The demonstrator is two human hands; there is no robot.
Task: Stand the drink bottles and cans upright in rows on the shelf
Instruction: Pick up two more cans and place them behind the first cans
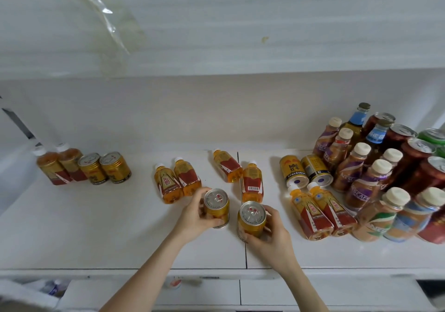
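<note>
My left hand point(196, 217) grips an upright gold can point(216, 207) at the middle of the white shelf point(96, 234). My right hand point(272, 234) grips a second upright gold can point(252, 219) just to its right. Behind them several small orange drink bottles point(179, 182) lie on their sides. Two more gold cans point(305, 170) and two orange bottles point(322, 211) lie flat to the right. At the far left two orange bottles point(60, 163) and two gold cans point(104, 167) stand in a row.
A dense group of upright coffee bottles point(361, 167), blue-labelled bottles and dark red cans point(419, 157) fills the right end. The back wall and an upper shelf with clear tape point(108, 17) rise behind. The shelf's front edge point(144, 272) runs below my forearms.
</note>
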